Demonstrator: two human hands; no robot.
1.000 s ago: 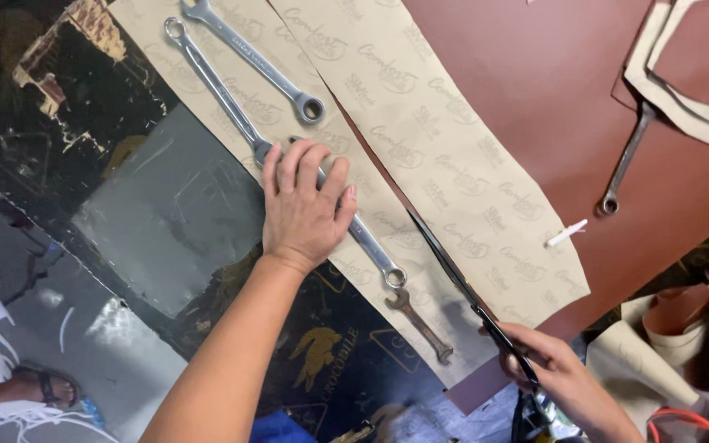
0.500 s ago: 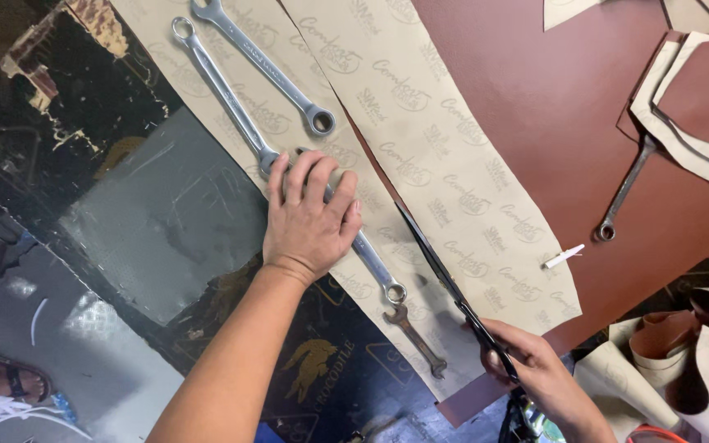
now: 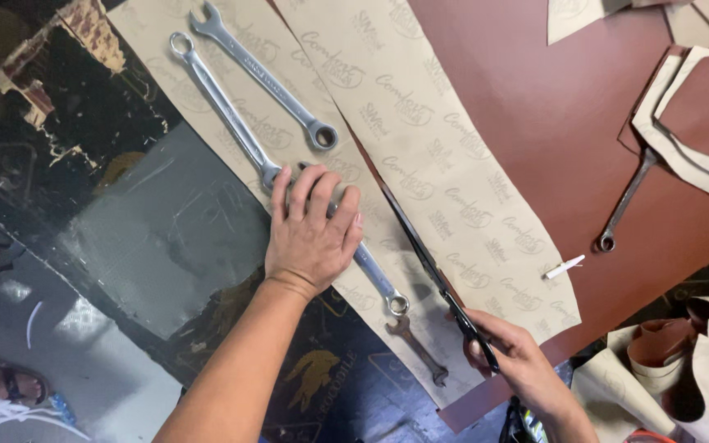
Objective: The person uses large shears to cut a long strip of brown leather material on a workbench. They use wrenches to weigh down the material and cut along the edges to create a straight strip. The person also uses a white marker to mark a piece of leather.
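My left hand (image 3: 312,234) lies flat, fingers spread, on a beige printed paper pattern (image 3: 248,115), partly over a long silver wrench (image 3: 223,102). My right hand (image 3: 517,354) grips the handles of black scissors (image 3: 428,262), whose blades run up the narrow gap between that pattern and a second beige pattern piece (image 3: 445,164). Both pieces lie on a reddish-brown leather sheet (image 3: 535,90). A second silver wrench (image 3: 268,78) rests on the left pattern, and another silver wrench (image 3: 381,283) pokes out below my left hand.
A small rusty wrench (image 3: 418,351) lies near the pattern's lower edge. A dark wrench (image 3: 625,201) and a white chalk stick (image 3: 564,267) rest on the leather at right. Cut leather and lining pieces (image 3: 699,107) pile at the right. A sandalled foot (image 3: 6,385) shows lower left.
The view has shifted slightly. My right hand and the scissors sit a little further up along the gap between the patterns. My left hand stays pressed in place.
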